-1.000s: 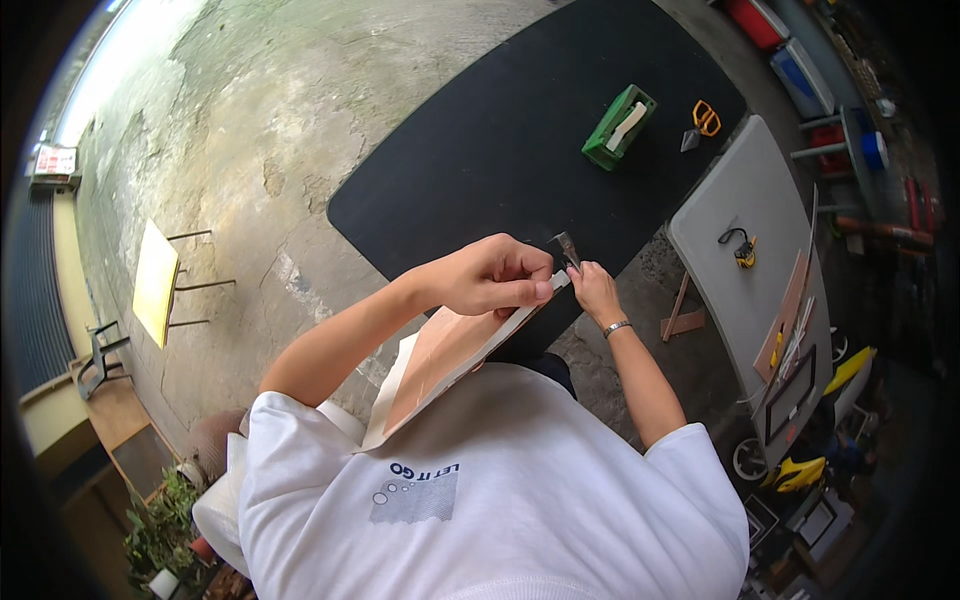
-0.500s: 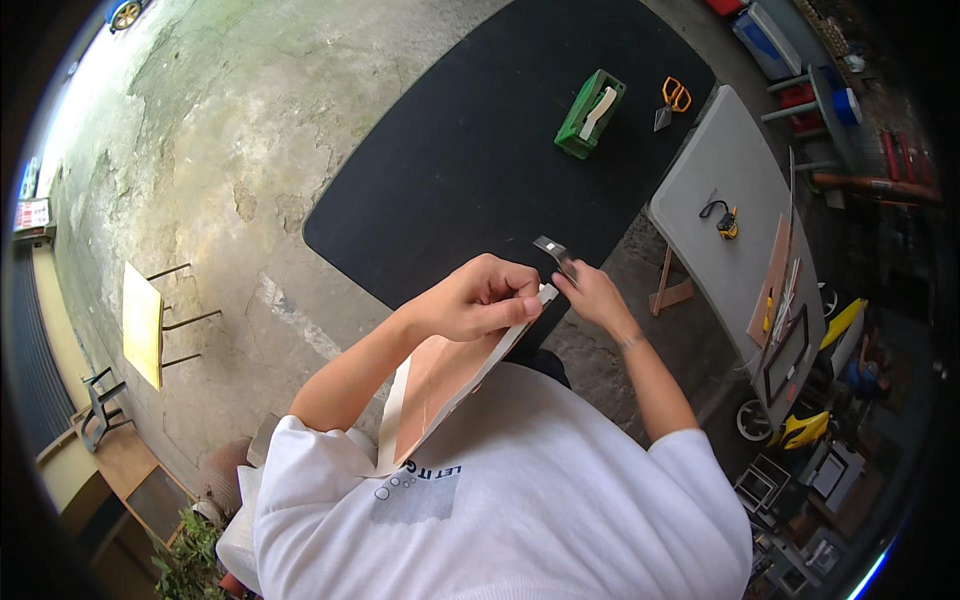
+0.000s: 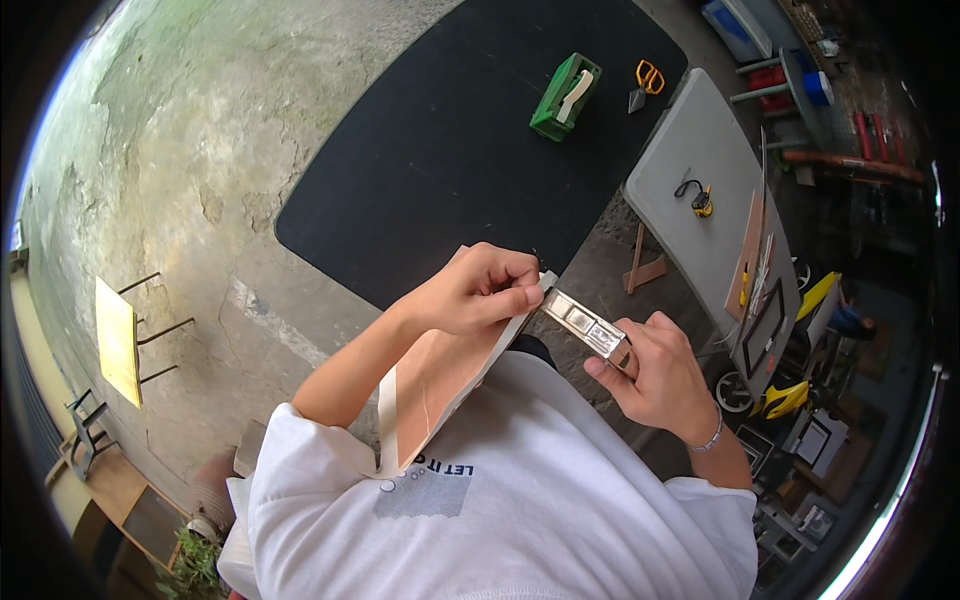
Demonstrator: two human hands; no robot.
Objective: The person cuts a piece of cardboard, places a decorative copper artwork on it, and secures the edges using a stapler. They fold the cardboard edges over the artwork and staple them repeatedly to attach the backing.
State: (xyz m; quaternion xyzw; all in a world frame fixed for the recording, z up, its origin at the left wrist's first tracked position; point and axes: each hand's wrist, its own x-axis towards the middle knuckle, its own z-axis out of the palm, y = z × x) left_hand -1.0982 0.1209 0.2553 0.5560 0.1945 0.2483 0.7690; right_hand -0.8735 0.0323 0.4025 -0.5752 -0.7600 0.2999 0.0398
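My left hand (image 3: 490,290) pinches the upper edge of a thin brown board (image 3: 440,375) edged with white strips. The board leans against my shirt at a slant, and its far side is hidden. In my right hand (image 3: 655,375) is a silver metal staple gun (image 3: 585,325), fingers wrapped round its rear end. Its front end lies right beside the board's white-edged upper corner, close to my left fingertips; I cannot tell whether they touch.
On the black table (image 3: 430,160) ahead stand a green tape dispenser (image 3: 565,97) and orange-handled scissors (image 3: 647,83). A grey table (image 3: 690,150) at the right bears a yellow-black tape measure (image 3: 702,203) and long strips. A small yellow table (image 3: 118,340) stands at the left.
My right hand has come back toward me and turned, so the staple gun now points at the board's corner. My left hand keeps its hold on the board. The view has shifted slightly.
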